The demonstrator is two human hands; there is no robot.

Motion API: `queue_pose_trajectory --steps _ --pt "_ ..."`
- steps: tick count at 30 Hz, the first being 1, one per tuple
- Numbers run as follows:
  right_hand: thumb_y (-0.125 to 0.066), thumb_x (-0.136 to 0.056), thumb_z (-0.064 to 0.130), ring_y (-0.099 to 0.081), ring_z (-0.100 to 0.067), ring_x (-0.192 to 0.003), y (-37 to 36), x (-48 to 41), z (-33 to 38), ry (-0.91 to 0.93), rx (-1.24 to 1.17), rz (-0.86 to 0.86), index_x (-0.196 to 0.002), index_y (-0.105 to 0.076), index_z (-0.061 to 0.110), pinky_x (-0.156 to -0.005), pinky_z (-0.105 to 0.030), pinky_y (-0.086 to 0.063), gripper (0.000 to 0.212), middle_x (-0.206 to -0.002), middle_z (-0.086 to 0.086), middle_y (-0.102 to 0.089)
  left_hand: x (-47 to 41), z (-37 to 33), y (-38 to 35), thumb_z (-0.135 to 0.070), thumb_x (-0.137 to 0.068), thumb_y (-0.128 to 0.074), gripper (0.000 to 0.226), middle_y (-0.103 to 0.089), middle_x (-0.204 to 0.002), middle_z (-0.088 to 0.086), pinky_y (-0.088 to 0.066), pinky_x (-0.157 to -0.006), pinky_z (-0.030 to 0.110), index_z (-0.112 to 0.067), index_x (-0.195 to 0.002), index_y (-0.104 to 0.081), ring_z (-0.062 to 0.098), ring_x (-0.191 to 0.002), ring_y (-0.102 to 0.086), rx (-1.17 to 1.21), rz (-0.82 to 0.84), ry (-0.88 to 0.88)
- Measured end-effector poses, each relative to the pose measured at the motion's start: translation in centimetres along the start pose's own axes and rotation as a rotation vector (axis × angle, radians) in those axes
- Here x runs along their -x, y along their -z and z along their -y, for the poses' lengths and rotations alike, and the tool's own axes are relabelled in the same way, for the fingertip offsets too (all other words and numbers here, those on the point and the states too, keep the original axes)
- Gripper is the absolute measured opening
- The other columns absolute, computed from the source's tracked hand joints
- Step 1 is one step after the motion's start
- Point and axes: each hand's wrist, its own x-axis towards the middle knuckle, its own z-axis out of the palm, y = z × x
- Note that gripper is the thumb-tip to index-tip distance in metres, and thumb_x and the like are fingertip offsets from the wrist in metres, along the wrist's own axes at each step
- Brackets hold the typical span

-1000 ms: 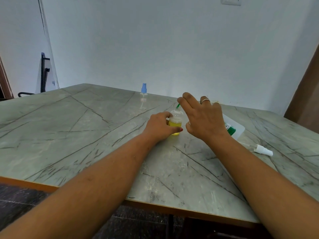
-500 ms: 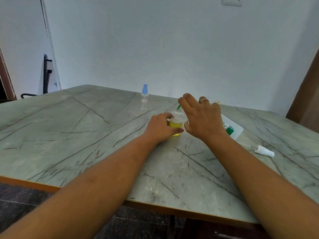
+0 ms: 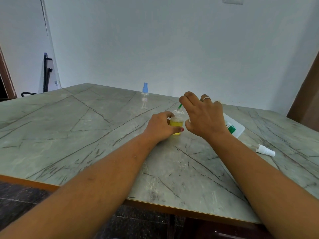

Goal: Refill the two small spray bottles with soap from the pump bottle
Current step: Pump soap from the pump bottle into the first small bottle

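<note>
The left hand (image 3: 160, 126) grips the part-filled bottle (image 3: 176, 125) upright on the table (image 3: 69, 135), likely to steady its mouth; the right hand (image 3: 205, 116) curls over the tilted pump bottle (image 3: 234, 125), keeping its green spout (image 3: 180, 105) at that mouth; the second bottle (image 3: 144, 97) stands capped well behind; a white cap (image 3: 265, 150) lies right, near the edge; room to move is widest leftward.

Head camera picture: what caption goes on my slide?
Left hand grips a small clear bottle of yellow liquid; right hand holds a thin green spout over its mouth.
</note>
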Motion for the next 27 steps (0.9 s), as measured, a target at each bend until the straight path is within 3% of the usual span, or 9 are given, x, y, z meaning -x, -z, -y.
queue_pose_trajectory --steps 16,22,27 --pt "-0.067 -0.073 0.038 -0.057 -0.032 -0.101 -0.17 0.07 -0.04 0.007 -0.005 0.037 -0.128 -0.033 0.023 -0.062 -0.035 -0.048 0.067 -0.132 0.0 -0.04 -0.11 0.11 -0.07 -0.043 -0.074 -0.073 0.071 -0.055 -0.132 0.005 -0.04 -0.08 0.02 -0.016 -0.133 -0.046 0.019 -0.108 -0.057 0.016 -0.002 0.005" --pt "-0.064 -0.076 0.03 -0.06 -0.03 -0.092 0.3 -0.41 0.2 -0.032 -0.076 0.001 -0.118 -0.044 0.019 -0.057 -0.032 -0.039 0.048 -0.116 -0.002 -0.052 0.0 0.0 0.06 -0.042 -0.074 -0.073 0.07 -0.055 -0.131 0.005 -0.043 -0.084 0.023 -0.015 -0.133 -0.047 0.019 -0.108 -0.057 0.008 0.005 -0.007" --pt "-0.061 -0.082 0.022 -0.06 -0.03 -0.086 0.36 -0.78 0.05 -0.046 -0.136 -0.028 -0.117 -0.048 0.017 -0.056 -0.031 -0.042 0.037 -0.113 -0.004 -0.055 0.04 -0.07 0.05 -0.043 -0.074 -0.073 0.07 -0.056 -0.13 0.004 -0.041 -0.083 0.022 -0.015 -0.133 -0.047 0.017 -0.107 -0.057 0.021 0.003 0.0"
